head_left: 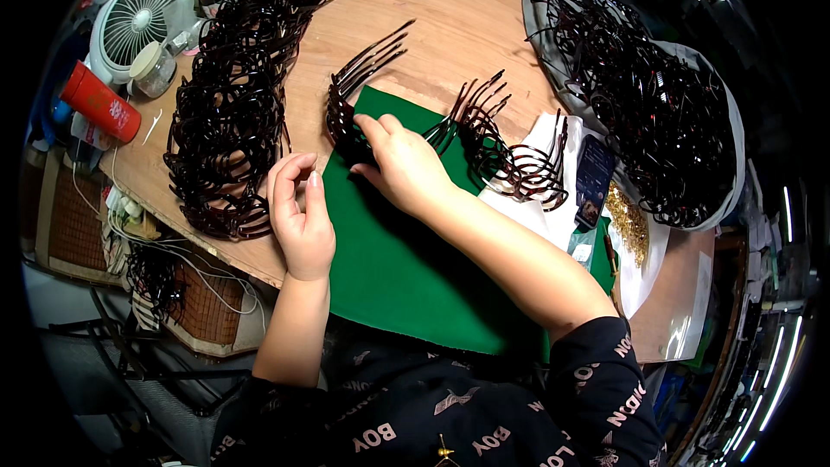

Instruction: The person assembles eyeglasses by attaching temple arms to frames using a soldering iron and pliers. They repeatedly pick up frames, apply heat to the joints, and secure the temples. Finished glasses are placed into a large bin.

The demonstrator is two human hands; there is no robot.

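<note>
The right hand [402, 164] is gripping a dark brown hair comb [359, 91], pressing it onto the green felt mat [389, 268] on the wooden bench [450, 26]. The left hand [301, 216] is hovering beside it, fingers loosely curled, holding nothing visible. A long stack of combs [229, 104] is lying to the left.

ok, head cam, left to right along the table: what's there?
red tube → white fan → stack of dark combs → left hand → right hand → phone → grey tray heaped with combs
</note>
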